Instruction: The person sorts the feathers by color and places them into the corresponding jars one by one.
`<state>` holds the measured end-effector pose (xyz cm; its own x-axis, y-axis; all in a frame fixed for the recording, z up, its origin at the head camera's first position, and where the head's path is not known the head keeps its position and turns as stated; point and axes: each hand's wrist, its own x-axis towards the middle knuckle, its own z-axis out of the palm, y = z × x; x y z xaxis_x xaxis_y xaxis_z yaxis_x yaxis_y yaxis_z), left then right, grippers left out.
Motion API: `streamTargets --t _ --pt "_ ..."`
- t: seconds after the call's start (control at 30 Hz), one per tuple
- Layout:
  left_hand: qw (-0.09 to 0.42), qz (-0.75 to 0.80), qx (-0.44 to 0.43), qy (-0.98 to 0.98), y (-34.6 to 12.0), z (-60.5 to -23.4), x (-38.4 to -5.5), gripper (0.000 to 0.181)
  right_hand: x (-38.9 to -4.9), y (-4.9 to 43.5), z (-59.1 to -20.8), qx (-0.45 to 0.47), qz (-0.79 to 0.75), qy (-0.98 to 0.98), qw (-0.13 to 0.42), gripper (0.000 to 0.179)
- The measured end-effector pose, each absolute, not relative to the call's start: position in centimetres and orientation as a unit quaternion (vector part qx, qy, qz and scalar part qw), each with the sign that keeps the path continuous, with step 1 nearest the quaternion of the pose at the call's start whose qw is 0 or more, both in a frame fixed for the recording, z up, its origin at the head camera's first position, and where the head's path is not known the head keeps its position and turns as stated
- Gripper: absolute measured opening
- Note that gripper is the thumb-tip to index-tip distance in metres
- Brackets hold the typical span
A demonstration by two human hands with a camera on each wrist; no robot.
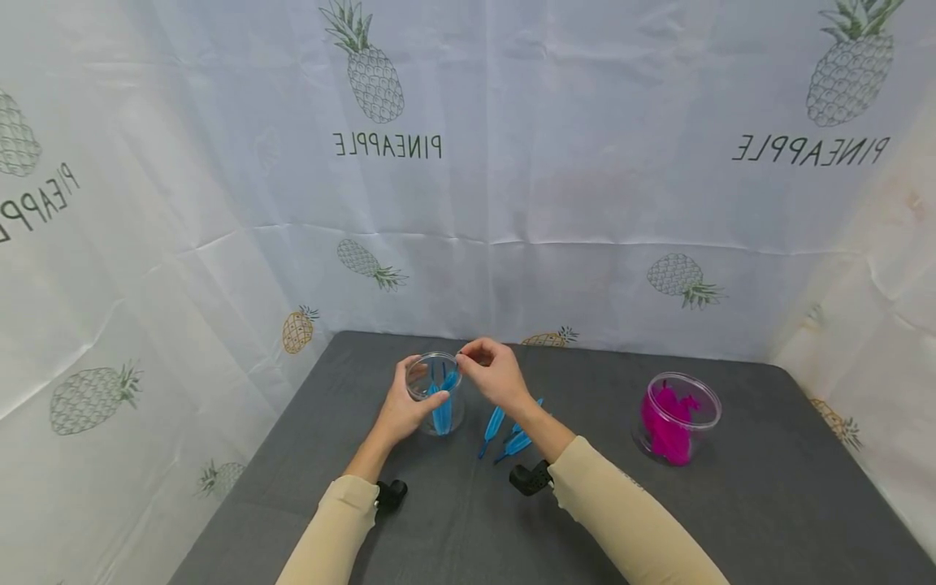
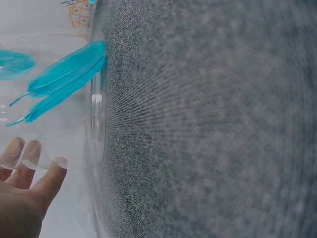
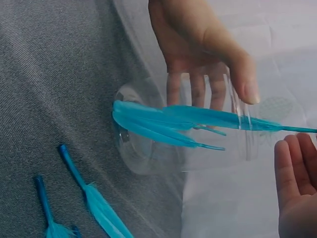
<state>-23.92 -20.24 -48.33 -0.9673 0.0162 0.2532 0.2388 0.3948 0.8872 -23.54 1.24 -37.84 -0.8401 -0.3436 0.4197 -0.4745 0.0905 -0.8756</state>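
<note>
A clear jar (image 1: 459, 413) stands on the table, with my left hand (image 1: 400, 412) curled round its side and the thumb at the rim. Blue feathers (image 3: 153, 131) lean inside it, quills up. My right hand (image 1: 499, 378) is at the jar's mouth, pinching the quill of another blue feather (image 3: 218, 117), whose vane is partly inside the jar; the fingertips' grip is out of the right wrist view. In the left wrist view, fingers (image 2: 47, 186) touch the glass. Several loose blue feathers (image 1: 493, 424) lie on the table below my right forearm.
A second clear jar (image 1: 711, 421) holding magenta feathers (image 1: 669, 435) stands at the right of the dark grey table (image 1: 453, 528). A white pineapple-print curtain (image 1: 512, 195) hangs behind and at both sides. Black wrist cameras (image 1: 530, 478) jut out below my forearms.
</note>
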Motion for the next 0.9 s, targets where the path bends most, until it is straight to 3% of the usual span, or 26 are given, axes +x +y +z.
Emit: streamTargets --t 0.13,0.37,0.7,0.9 --pt "0.103 -0.545 -0.079 -0.828 -20.3 -48.4 -23.9 0.087 -23.4 1.1 -38.0 0.266 0.601 -0.752 0.048 0.013" --pt "0.101 -0.547 -0.076 -0.828 -20.3 -48.4 -23.9 0.086 -26.4 0.7 -42.2 0.243 0.579 -0.778 0.026 0.01" --pt "0.1 -0.545 -0.075 -0.829 -20.2 -48.4 -23.9 0.088 -26.6 1.1 -43.0 0.236 0.564 -0.791 -0.032 0.023" --pt "0.103 -0.545 -0.077 -0.829 -20.3 -48.5 -23.9 0.089 -26.9 1.8 -42.8 0.237 0.584 -0.776 -0.026 0.024"
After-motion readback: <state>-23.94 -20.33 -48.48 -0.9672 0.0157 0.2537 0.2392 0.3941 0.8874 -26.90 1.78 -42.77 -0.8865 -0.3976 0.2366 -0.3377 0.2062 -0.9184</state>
